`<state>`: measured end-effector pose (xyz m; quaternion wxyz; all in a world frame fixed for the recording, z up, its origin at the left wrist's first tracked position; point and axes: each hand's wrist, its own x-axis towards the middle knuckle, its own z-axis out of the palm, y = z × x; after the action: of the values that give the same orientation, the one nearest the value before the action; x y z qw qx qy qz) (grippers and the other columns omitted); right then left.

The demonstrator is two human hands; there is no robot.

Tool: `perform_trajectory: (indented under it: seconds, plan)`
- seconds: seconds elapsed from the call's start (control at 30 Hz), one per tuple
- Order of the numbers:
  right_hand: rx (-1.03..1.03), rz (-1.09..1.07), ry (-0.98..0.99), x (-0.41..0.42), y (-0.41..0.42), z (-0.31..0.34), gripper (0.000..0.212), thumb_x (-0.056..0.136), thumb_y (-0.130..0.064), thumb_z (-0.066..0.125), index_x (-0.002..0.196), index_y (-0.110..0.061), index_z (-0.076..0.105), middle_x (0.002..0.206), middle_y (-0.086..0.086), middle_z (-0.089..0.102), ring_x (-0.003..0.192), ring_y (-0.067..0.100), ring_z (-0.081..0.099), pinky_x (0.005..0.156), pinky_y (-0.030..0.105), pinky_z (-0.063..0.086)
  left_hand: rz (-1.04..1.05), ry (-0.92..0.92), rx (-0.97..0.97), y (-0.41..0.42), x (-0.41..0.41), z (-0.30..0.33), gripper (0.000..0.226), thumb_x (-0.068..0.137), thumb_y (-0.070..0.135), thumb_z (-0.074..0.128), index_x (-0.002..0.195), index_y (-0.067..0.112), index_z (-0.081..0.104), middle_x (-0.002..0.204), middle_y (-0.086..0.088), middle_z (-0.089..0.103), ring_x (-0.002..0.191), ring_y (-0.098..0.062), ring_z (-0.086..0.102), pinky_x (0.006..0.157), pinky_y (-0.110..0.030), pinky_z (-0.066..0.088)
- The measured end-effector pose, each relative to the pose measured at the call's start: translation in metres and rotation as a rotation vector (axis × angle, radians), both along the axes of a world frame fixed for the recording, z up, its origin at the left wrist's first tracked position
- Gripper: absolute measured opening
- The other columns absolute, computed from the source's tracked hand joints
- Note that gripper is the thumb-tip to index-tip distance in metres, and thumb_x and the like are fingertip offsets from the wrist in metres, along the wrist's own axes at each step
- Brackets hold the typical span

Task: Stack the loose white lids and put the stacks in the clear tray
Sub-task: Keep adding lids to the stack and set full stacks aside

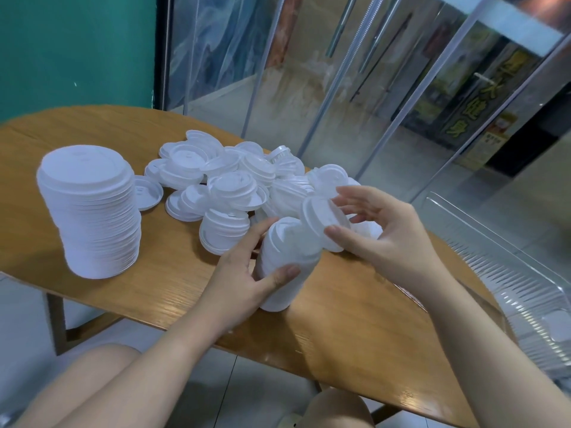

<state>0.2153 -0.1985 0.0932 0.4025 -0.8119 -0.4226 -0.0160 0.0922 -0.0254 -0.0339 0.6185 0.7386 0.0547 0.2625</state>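
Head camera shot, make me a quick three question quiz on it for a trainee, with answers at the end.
1. True or false: the tall stack stands upright on the table, untouched by either hand.
2. Which hand grips the tilted stack? A) left B) right C) neither
3. Fill in: the right hand pinches a single ____ just above the tilted stack.

Key
1. True. It stands alone at the table's left end.
2. A. The left hand wraps it, thumb on the near side.
3. Lid. The loose pile lies behind it, and the clear tray sits at the right, with no stack visible inside.
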Motion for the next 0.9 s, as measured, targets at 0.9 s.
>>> perform_trajectory:
  seconds: [0.9]
  plan:
    - [-0.112, -0.026, -0.023, 0.050, 0.039, 0.009, 0.028, 0.096, -0.043, 0.070, 0.118, -0.025, 0.068, 0.123, -0.013, 0.063, 0.116, 0.004, 0.061, 0.090, 0.022, 0.050, -0.043, 0.046, -0.015, 0.004, -0.001, 0.002, 0.077, 0.068, 0.069, 0.076, 0.138, 0.052, 0.051, 0.126, 0.031, 0.061, 0.116, 0.004, 0.057, 0.096, -0.040, 0.056]
